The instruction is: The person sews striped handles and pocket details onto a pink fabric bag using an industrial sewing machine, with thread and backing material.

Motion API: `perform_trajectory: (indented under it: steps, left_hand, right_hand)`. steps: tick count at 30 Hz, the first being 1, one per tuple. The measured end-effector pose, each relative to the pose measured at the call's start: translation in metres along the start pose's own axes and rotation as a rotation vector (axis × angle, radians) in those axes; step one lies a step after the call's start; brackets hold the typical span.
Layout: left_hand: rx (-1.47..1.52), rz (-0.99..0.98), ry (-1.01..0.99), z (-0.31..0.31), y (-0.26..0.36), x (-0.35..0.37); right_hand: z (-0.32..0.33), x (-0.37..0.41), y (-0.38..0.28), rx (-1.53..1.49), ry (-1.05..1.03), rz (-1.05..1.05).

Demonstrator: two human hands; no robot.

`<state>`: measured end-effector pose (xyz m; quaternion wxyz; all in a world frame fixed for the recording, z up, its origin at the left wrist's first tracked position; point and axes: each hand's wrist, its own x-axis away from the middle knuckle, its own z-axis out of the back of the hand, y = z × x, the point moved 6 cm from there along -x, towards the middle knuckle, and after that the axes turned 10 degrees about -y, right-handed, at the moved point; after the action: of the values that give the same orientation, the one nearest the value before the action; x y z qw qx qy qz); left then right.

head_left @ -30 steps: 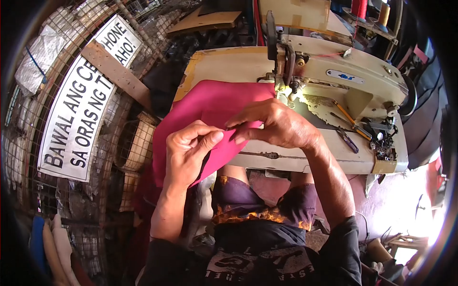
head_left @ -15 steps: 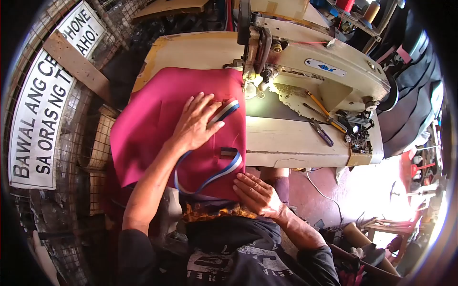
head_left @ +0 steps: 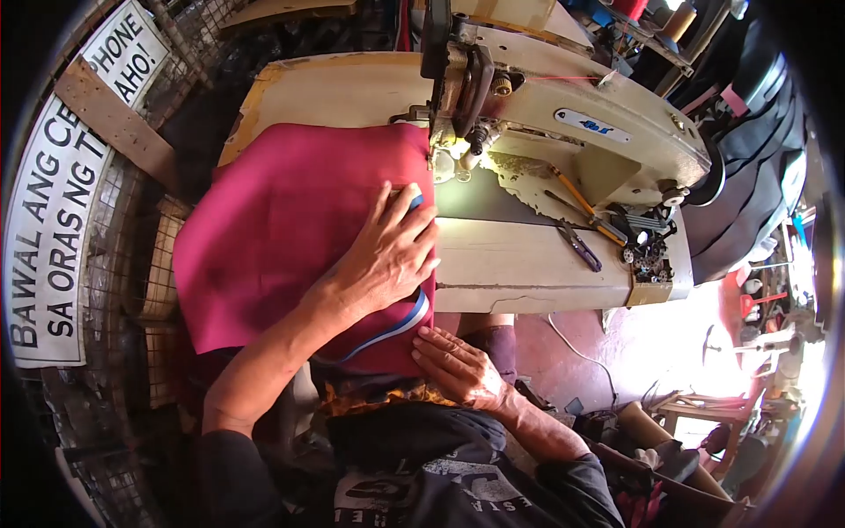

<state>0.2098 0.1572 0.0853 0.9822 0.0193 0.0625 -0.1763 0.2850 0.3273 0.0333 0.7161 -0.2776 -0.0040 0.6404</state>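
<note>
A magenta cloth (head_left: 282, 229) lies spread over the left part of the sewing machine table (head_left: 510, 255) and hangs off its near edge. My left hand (head_left: 387, 255) presses flat on the cloth near its right edge, covering a blue and white striped ribbon (head_left: 400, 324) that runs under the palm toward the needle. My right hand (head_left: 453, 365) rests with fingers together on the cloth's lower edge, at the ribbon's near end, in front of my lap. The cream sewing machine (head_left: 546, 114) stands just right of the cloth.
Small snips (head_left: 576, 248), a yellow-handled tool (head_left: 581, 207) and small metal parts (head_left: 647, 255) lie on the table at the right. A wire mesh wall with a white sign (head_left: 62, 202) is at the left. Thread cones (head_left: 678, 22) stand behind the machine.
My left hand slid right and nearer along the ribbon, now covering more of it. The right hand stayed at the cloth's lower edge. A second ago both hands pinched a fold of cloth.
</note>
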Motion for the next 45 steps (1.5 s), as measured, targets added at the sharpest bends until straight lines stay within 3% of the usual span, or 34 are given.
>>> perform_trajectory:
  steps: [5, 20, 38, 45]
  left_hand:
    - [0.232, 0.009, 0.067, -0.031, -0.019, 0.018]
    - [0.175, 0.038, -0.070, -0.025, -0.044, -0.003]
    - [0.177, 0.049, -0.001, -0.042, -0.113, -0.059]
    - [0.237, -0.010, 0.046, -0.043, -0.140, -0.080]
  right_hand:
    - [0.007, 0.001, -0.006, -0.037, 0.013, -0.034]
    - [0.021, -0.014, 0.011, 0.091, -0.014, -0.141]
    - [0.039, -0.064, 0.079, 0.023, 0.047, -0.219]
    - [0.043, -0.088, 0.093, 0.008, -0.018, -0.254]
